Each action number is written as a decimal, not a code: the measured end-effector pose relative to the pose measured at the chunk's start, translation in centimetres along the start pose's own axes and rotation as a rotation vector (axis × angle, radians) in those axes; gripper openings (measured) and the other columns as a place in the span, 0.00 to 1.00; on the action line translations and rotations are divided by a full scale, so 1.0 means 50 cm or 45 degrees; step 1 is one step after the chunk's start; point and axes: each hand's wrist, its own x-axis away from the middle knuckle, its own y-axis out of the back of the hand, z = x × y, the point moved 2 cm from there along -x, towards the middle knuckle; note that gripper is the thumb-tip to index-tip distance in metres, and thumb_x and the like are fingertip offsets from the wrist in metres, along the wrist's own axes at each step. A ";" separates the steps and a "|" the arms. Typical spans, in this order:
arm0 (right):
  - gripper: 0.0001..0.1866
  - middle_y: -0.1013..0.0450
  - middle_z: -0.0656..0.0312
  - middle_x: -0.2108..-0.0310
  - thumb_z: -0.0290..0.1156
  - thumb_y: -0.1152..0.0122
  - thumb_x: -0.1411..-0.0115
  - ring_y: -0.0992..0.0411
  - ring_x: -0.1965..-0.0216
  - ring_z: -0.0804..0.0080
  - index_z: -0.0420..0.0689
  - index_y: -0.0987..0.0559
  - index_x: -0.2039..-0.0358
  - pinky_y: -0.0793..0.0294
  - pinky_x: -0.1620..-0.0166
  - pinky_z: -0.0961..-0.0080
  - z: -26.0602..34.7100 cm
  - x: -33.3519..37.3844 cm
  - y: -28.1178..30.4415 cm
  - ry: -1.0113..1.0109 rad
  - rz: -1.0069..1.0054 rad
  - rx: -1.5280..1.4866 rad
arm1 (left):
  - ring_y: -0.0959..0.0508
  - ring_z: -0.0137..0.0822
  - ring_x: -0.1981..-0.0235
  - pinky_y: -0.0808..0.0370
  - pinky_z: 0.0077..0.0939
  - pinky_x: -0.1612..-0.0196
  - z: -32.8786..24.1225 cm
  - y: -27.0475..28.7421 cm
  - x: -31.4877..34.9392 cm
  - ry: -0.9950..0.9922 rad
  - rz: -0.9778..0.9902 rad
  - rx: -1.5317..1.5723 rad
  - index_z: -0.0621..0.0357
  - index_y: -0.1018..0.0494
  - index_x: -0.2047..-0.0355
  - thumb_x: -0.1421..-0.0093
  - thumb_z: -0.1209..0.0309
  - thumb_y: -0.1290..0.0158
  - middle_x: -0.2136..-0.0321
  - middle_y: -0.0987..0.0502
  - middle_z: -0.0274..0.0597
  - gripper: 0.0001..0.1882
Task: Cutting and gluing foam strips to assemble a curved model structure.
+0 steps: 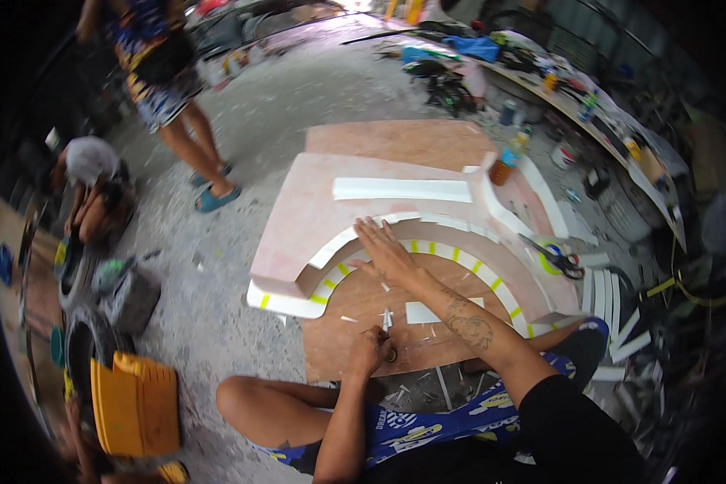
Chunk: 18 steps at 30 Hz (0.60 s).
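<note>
A pale pink, box-like form (298, 194) with a curved arch cut into it stands on plywood boards before me. White strips (331, 247) line the top edge of the arch. Yellow tape pieces (456, 254) cross the white band at its foot at intervals. My right hand (385, 252) lies over the arch edge, fingers stretched out on the white strip. Low over the near plywood (331, 347), my left hand (368, 352) is closed around what looks like scissors (391, 355), a dark loop showing beside the fingers. A white rectangular piece (423, 312) lies under my right forearm.
Black-handled scissors (569, 266) rest by a yellow tape roll (550, 256) at the right. Cut white strips (601, 297) lie beyond. An amber bottle (508, 159) stands behind. Leftward are an orange crate (137, 407), a standing person (157, 81) and a crouching person (93, 185).
</note>
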 end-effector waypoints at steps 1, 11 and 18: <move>0.42 0.50 0.48 0.33 0.57 0.51 0.39 0.55 0.31 0.53 0.36 0.45 0.36 0.59 0.32 0.50 0.012 -0.003 0.024 0.049 -0.055 0.012 | 0.20 0.47 0.71 0.24 0.36 0.65 0.003 0.012 0.002 -0.024 -0.080 0.059 0.65 0.24 0.67 0.47 0.68 0.41 0.73 0.21 0.55 0.12; 0.40 0.48 0.50 0.34 0.48 0.44 0.40 0.53 0.32 0.51 0.39 0.44 0.36 0.53 0.34 0.47 -0.237 0.151 0.173 -0.193 -0.115 0.113 | 0.28 0.51 0.49 0.29 0.39 0.50 -0.227 0.222 -0.166 -0.723 -0.640 -0.066 0.67 0.33 0.49 0.40 0.66 0.45 0.49 0.31 0.60 0.23; 0.42 0.49 0.54 0.33 0.46 0.41 0.42 0.53 0.32 0.53 0.40 0.47 0.34 0.53 0.34 0.46 -0.195 0.101 0.079 -0.074 0.111 0.173 | 0.50 0.54 0.33 0.46 0.49 0.35 -0.129 0.185 -0.308 -0.577 -0.201 -0.961 0.69 0.51 0.36 0.38 0.41 0.60 0.35 0.50 0.60 0.45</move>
